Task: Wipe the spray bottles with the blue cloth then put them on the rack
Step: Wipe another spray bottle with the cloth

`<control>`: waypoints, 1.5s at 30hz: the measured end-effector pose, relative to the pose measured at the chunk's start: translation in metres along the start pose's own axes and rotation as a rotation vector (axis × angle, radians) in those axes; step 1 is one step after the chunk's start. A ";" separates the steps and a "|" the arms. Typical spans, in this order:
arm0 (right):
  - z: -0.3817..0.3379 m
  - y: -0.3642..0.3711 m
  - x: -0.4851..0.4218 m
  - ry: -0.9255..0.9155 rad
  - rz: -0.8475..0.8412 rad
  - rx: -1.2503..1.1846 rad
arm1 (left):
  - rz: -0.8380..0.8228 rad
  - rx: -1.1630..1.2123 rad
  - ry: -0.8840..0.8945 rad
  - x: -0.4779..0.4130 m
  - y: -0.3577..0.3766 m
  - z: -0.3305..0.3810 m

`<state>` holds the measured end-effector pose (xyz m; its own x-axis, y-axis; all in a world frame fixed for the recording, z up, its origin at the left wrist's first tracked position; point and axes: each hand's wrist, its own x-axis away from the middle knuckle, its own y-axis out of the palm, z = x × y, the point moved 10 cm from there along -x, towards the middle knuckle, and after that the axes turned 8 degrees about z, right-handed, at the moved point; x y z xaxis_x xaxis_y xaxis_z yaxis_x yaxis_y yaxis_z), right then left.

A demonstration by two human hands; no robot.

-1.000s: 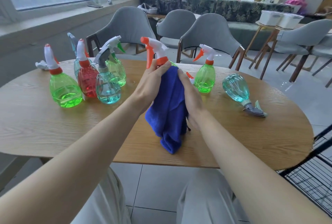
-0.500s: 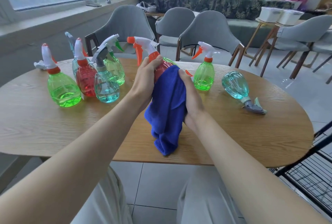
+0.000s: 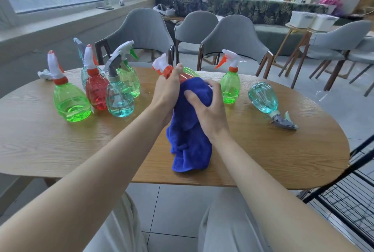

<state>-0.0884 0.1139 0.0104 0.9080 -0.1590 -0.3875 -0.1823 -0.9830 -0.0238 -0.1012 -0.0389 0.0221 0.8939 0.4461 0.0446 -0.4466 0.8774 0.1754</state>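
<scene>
Head view: left hand point(image 3: 168, 94) grips red bottle point(image 3: 183, 75), neck tilted up-left; right hand point(image 3: 210, 110) clutches blue cloth point(image 3: 190, 142).

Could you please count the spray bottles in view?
8. Five stand clustered at left: green, red, teal, rear teal, rear green. The left hand holds a red one; a green one stands right; a teal one lies far right. Another may hide behind the cloth.

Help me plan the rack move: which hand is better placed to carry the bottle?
Likely left: left hand grips the red bottle; right hand holds the blue cloth, though the rack stands rightward.
</scene>
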 end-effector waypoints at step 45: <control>0.022 0.026 -0.001 0.508 -0.234 -0.352 | -0.427 0.002 0.071 0.019 0.009 0.008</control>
<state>-0.1026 0.0907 -0.0102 0.9894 0.1230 0.0765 0.0969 -0.9546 0.2816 -0.0880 -0.0236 0.0325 0.9935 0.0544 -0.1004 -0.0373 0.9856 0.1649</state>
